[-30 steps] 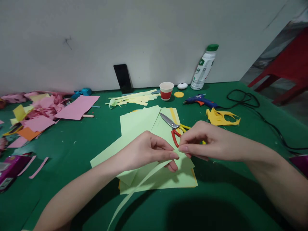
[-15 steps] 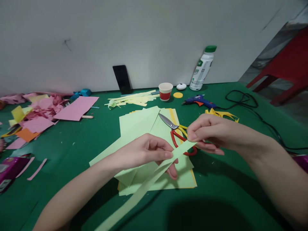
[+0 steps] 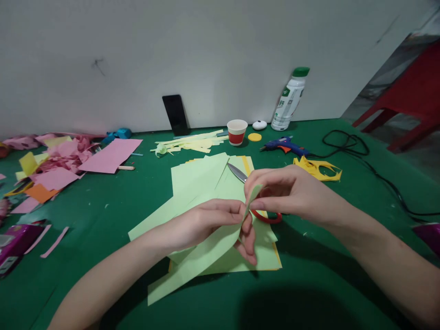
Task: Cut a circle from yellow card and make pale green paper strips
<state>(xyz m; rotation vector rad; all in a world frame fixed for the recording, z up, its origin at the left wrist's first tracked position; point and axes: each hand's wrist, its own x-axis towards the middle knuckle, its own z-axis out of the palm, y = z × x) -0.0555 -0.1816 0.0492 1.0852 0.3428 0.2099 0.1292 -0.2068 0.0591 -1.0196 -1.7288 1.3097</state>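
A long strip of light green paper runs from between my hands down toward the lower left. My left hand pinches it near its upper end, fingers curled beneath. My right hand grips the tip between thumb and forefinger, where the paper bends upward. Below both hands lies a loose stack of light green sheets, with orange-yellow edges showing underneath. A pair of scissors rests on the stack; one blade and part of a red handle show, the rest being hidden by my right hand.
Pale green strips, a black phone, a paper cup and a bottle line the wall. On the right are a blue glue gun, its cord and yellow paper scraps. Pink scraps heap at left.
My right hand has moved left, close to my left hand, and now covers much of the scissors. The strip's upper end now bends upward, and its lower end has swung into view.
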